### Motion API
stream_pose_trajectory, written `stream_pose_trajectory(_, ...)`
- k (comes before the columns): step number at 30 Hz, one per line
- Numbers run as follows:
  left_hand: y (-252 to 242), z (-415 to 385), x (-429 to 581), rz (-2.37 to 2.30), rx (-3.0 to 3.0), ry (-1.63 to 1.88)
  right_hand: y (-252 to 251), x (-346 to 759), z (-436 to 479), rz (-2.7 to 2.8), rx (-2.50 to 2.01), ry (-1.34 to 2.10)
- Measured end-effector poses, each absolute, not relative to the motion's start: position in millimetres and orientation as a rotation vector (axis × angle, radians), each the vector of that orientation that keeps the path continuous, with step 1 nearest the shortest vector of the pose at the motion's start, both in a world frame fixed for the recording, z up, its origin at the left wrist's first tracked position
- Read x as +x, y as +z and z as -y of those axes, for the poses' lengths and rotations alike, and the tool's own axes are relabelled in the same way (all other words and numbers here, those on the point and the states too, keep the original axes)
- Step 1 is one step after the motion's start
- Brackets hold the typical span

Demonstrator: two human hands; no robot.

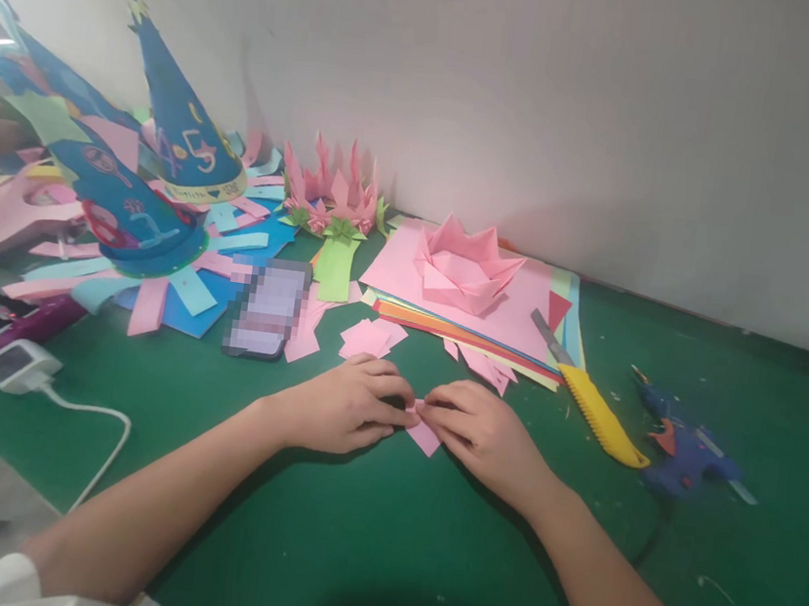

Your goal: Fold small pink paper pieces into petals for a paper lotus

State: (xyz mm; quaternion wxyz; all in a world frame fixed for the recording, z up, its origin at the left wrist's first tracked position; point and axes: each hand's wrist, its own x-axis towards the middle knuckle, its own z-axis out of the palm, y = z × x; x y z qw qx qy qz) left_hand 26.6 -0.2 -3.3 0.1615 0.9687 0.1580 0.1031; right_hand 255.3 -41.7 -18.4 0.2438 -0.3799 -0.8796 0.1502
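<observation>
Between my hands is a small piece of pink paper point(424, 437), low over the green table point(374, 555). My left hand point(360, 406) pinches its upper left edge with the fingertips. From the other side, my right hand point(483, 433) has its fingers closed on the upper right edge. The lower corner of the paper points toward me and shows uncovered. Just beyond my left hand lie several small pink paper pieces point(372, 338). More pink scraps point(486, 366) lie beyond my right hand.
Coloured sheets point(395, 261) carry a folded pink paper ring point(467, 276). A yellow utility knife point(601, 416) and blue glue gun point(695, 457) lie right. To the left are a phone point(267, 311), blue cone hats point(183, 119), a pink paper crown point(334, 191) and a white cable point(123, 436).
</observation>
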Motion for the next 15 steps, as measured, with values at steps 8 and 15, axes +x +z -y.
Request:
stream_pose_trajectory(8, -2.2, 0.2, 28.0, -0.507, 2.736, 0.291, -21.8, 253.1, 43.9, 2.359, -1.047, 0.415)
stream_pose_trajectory(15, -6.5, 0.8, 28.2, -0.491, 2.765, 0.302, -28.0, 252.1, 45.3, 2.212, -1.159, 0.358)
